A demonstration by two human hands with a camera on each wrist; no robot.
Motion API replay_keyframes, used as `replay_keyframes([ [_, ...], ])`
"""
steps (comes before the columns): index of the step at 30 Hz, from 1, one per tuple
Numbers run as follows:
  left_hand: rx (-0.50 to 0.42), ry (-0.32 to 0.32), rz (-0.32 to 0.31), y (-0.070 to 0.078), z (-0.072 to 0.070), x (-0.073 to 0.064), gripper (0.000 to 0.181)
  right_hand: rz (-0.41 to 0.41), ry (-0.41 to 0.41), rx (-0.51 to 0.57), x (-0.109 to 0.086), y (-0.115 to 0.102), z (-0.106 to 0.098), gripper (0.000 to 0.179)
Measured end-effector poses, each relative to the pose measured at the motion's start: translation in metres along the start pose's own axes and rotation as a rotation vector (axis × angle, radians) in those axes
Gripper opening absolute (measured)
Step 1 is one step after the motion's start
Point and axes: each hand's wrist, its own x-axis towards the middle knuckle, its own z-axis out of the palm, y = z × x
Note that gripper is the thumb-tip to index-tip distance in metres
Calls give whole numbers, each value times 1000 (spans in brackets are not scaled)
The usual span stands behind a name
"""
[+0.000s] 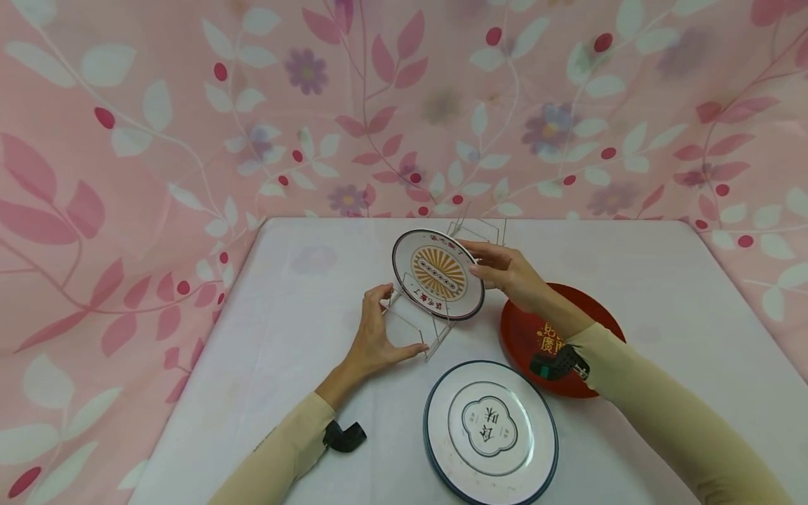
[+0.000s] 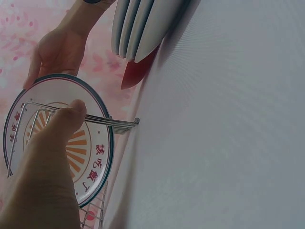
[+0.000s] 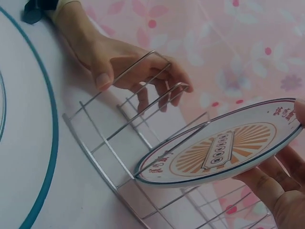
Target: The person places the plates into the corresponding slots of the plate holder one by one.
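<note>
A round white plate (image 1: 438, 273) with a dark rim, an orange sunburst and red characters tilts among the wires of a metal dish rack (image 1: 440, 341). My right hand (image 1: 514, 277) grips its right edge, thumb over the face and fingers underneath. In the right wrist view the plate's lower edge (image 3: 159, 179) sits between the rack's upright wires. My left hand (image 1: 372, 337) holds the rack's left end, thumb at the near side and fingers at the far side. In the left wrist view its thumb (image 2: 71, 117) lies across the wires, in front of the plate.
Nearest me on the white-covered table (image 1: 303, 301) is a stack of white blue-rimmed plates (image 1: 491, 421). A red plate (image 1: 593, 308) with gold characters lies at the right, partly under my right forearm. Behind the table hangs a pink floral cloth (image 1: 391, 105).
</note>
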Motion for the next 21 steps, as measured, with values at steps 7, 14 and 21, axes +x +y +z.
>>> replay_keyframes([
  [7, -2, -17, -18, 1, -2, 2, 119, 0, 1, 5, 6, 6, 4, 50],
  [14, -8, -21, -20, 3, -2, 3, 118, 8, 3, 17, 5, 7, 4, 50],
  [21, -11, -2, -9, 3, 0, 0, 118, 16, 42, 30, -4, 3, 4, 49],
])
